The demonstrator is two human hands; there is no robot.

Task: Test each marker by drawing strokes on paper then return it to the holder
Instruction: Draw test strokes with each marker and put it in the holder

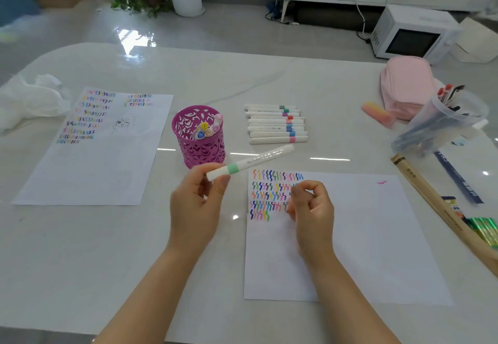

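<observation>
Fingers [204,168] of left hand [195,209] pinching one green-banded marker [253,161], right fingers [310,186] curled, contents unclear, eight markers [276,128] beside holder [199,152]

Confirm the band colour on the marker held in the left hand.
Mint green band on the white marker; shows in the head view.

Left hand [196,203] raised, palm toward us, pinching a marker [250,163] that juts away to its right. Right hand [312,209] just beside, fingers curled in, contents hidden.
</observation>
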